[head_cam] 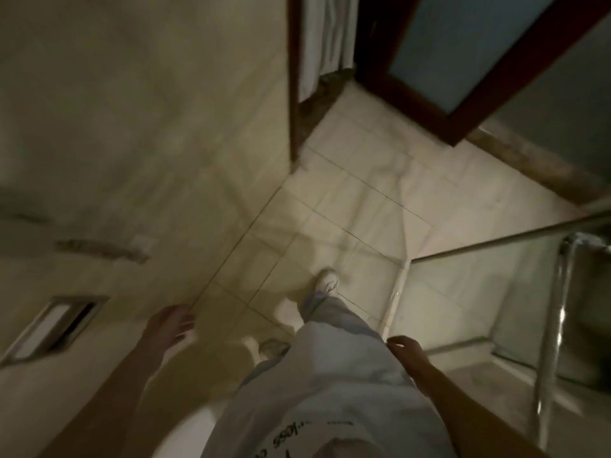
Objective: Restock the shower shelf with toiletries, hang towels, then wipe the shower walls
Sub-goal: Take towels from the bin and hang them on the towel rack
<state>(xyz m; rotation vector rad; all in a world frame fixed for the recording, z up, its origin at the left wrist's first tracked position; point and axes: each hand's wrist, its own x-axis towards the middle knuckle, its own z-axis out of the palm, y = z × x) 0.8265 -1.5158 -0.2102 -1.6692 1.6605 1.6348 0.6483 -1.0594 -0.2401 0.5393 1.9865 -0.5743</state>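
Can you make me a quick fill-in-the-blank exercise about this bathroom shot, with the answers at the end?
1. Both the left hand and the right hand are holding ____.
2. The person's shoes stand on a floor covered in pale ____.
3. The door ahead has a dark ____ frame around frosted panels.
4. A metal handle is mounted on the ____ shower panel at right.

Answers: nothing; tiles; wooden; glass

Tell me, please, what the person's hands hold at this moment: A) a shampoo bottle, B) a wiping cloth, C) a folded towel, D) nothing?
D: the left hand and right hand both hang bare beside the legs, fingers loose, above the tiled floor.
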